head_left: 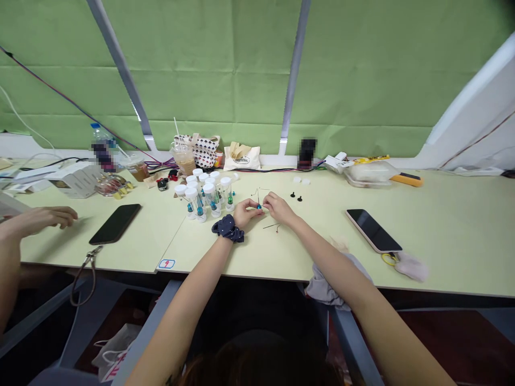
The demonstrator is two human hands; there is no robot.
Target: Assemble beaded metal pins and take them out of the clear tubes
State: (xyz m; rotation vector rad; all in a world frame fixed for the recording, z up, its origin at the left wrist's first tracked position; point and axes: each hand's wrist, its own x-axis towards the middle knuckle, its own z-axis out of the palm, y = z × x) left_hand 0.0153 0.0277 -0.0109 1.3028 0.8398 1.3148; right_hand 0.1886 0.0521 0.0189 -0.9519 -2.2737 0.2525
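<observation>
The left hand (245, 213) is pinching a small blue piece (259, 207) between the thumb and a finger, so it is clamped on it. The piece is being held just above the table (322, 214), in front of the person, and a thin dark stem (258, 196) is standing up above it. The right hand (279, 208) is working just beside, with its fingertips close to the blue piece; I cannot tell whether they are together on something thin or slightly apart.

In my judgement, the step in hand is a fine adjusting of this piece, the left hand serving as the holder and the right hand doing the delicate part. The next move seems to be calling for a steady left pinch and small, slow motions of the right fingertips, because the piece is tiny and could be slipping or turning.

Near the hands, some thin wire-like pieces (271, 225) are lying on the table. To the left, a group of clear tubes with white caps (210, 188) is standing upright, with blue or green pieces showing inside several. Beyond the right hand, two small black parts (300, 199) are resting apart from each other.
</observation>
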